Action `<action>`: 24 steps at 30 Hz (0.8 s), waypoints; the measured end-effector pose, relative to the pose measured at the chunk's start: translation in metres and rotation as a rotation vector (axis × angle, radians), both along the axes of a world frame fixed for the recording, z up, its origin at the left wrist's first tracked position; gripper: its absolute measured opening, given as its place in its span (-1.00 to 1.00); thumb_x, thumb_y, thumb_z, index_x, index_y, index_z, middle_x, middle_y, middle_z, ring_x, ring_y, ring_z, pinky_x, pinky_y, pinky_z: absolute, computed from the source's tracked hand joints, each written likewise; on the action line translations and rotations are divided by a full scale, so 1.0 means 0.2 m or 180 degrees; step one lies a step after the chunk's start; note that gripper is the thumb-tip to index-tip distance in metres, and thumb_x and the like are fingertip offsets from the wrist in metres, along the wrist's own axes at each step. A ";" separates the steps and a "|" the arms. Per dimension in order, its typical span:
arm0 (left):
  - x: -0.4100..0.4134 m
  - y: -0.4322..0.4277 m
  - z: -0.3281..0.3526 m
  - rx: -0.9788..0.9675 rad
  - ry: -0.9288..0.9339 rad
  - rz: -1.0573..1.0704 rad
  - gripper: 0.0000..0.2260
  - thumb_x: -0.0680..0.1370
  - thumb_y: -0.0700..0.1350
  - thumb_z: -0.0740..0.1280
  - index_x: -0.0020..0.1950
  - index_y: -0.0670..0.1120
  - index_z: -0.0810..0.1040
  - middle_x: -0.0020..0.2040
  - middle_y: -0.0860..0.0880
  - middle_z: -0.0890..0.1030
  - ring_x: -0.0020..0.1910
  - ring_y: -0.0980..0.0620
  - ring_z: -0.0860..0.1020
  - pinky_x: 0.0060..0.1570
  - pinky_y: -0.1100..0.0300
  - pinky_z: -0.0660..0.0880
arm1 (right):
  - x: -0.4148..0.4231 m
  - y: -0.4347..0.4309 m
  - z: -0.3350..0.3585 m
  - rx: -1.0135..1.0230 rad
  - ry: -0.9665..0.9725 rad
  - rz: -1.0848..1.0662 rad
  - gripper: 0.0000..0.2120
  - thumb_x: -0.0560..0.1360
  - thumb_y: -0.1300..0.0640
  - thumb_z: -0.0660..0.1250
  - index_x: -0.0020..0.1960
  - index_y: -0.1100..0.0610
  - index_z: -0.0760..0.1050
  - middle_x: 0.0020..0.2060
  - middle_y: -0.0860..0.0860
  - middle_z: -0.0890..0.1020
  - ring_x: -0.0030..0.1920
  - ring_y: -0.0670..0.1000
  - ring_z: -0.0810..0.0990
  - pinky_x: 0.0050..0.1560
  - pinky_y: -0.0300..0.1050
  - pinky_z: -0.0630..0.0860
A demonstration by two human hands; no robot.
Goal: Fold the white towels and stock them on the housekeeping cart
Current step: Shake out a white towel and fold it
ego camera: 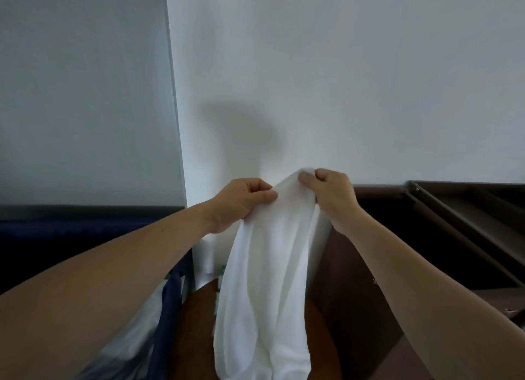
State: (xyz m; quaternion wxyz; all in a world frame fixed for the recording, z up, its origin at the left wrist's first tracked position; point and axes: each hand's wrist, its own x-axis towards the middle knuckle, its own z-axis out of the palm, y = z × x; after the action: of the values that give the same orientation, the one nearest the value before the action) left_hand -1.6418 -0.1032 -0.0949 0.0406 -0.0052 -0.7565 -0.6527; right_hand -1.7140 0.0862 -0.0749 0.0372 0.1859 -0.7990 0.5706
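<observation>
A white towel (267, 280) hangs in long folds in front of me, its lower end bunched near the bottom of the view. My left hand (241, 203) pinches its top edge on the left side. My right hand (332, 195) pinches the same top edge on the right, thumb and fingers curled round the cloth. The two hands are close together, held up before a white wall. The dark brown housekeeping cart (466, 218) stands at the right, its top tray and shelves partly in view.
A round brown wooden surface (196, 328) lies below the towel. At the lower left a dark blue fabric bin (170, 297) holds pale cloth (136, 331). A white wall corner (176, 124) rises behind, with a dark band along the left.
</observation>
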 end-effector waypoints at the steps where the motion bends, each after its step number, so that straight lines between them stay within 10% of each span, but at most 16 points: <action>1: 0.00 0.00 0.00 0.0043 -0.0035 -0.0098 -0.90 0.56 -0.08 0.42 -0.09 -0.09 0.61 -0.22 0.03 0.65 -0.28 0.09 0.58 -0.27 0.25 0.51 | 0.01 -0.01 0.05 -0.0247 -0.0015 -0.0005 -0.67 0.57 0.11 0.39 -0.12 0.42 0.53 -0.31 0.13 0.48 -0.25 0.05 0.43 -0.19 -0.01 0.36; 8: 0.08 -0.05 -0.21 0.0318 -0.0613 -0.0512 -0.63 0.46 0.08 0.45 0.05 -0.20 0.63 -0.04 -0.13 0.66 -0.11 -0.05 0.62 0.04 0.04 0.58 | -0.01 0.03 0.42 -0.1354 0.0180 -0.0569 -0.62 0.51 0.18 0.39 -0.42 0.08 0.33 -0.45 0.04 0.34 -0.39 0.01 0.32 -0.30 -0.10 0.23; 11: 0.08 -0.08 -0.29 0.0049 -0.0686 -0.0148 -0.59 0.52 0.03 0.42 0.10 -0.32 0.61 -0.03 -0.23 0.67 -0.12 -0.10 0.62 0.06 -0.04 0.58 | -0.03 0.06 0.40 -0.0784 0.0267 -0.0685 -0.68 0.46 0.18 0.37 -0.43 0.21 0.41 -0.50 0.01 0.37 -0.47 -0.01 0.35 -0.35 -0.10 0.25; 17: -0.03 -0.04 0.00 -0.0702 0.0079 -0.0030 -0.77 0.57 0.04 0.40 -0.17 -0.07 0.67 -0.29 0.02 0.62 -0.30 0.07 0.56 -0.27 0.18 0.51 | 0.11 0.04 0.14 0.0840 -0.0382 0.0788 -0.72 0.52 0.22 0.39 0.10 0.44 0.54 0.12 0.38 0.61 0.09 0.22 0.64 0.13 0.16 0.54; 24: -0.03 -0.08 0.10 -0.0582 0.0098 -0.0445 -0.80 0.53 0.00 0.45 -0.12 -0.14 0.64 -0.24 0.00 0.66 -0.28 0.08 0.61 -0.30 0.22 0.54 | 0.16 -0.02 0.13 0.0889 -0.0087 0.0886 -0.86 0.57 0.16 0.37 -0.06 0.25 0.56 -0.19 0.14 0.58 -0.16 0.09 0.53 -0.13 0.11 0.50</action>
State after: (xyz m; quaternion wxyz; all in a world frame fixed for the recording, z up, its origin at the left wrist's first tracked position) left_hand -1.6473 -0.1192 -0.0751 0.0060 -0.0716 -0.8099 -0.5821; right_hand -1.6827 0.0828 -0.0482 -0.0791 0.2902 -0.8375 0.4563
